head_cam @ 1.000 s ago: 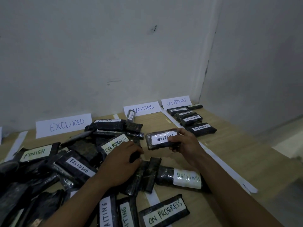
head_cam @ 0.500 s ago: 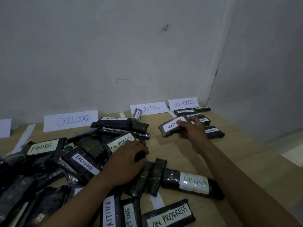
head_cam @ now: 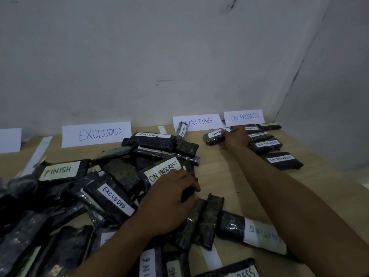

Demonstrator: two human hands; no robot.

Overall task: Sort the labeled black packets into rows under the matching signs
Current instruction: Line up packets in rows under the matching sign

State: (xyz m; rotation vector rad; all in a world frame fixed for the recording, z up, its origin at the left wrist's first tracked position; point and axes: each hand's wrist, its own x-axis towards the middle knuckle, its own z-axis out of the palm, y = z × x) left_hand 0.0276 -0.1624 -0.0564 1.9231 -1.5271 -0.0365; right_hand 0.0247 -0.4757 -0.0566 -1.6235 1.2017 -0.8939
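Note:
My right hand (head_cam: 234,137) reaches far across the table and grips a black packet labelled WAITING (head_cam: 214,137), which lies on the wood just below the WAITING sign (head_cam: 197,121). My left hand (head_cam: 169,198) rests on the big pile of black packets (head_cam: 95,192), fingers curled round the edge of a dark packet beside one labelled ON PROGRESS (head_cam: 162,170). To the right, a row of ON PROGRESS packets (head_cam: 279,159) lies under the ON PROGRESS sign (head_cam: 244,116). The EXCLUDED sign (head_cam: 96,133) leans on the wall at the left.
Loose packets lie near me: a WAITING one (head_cam: 257,235) under my right forearm, two unlabelled ones (head_cam: 207,220), and an ON PROGRESS one (head_cam: 235,270) at the bottom edge. White paper strips (head_cam: 38,154) divide the wooden table (head_cam: 219,176) into lanes. Walls close the back and right.
My right hand carried the WAITING packet away from me and set it down under the WAITING sign. My left hand stayed on the pile.

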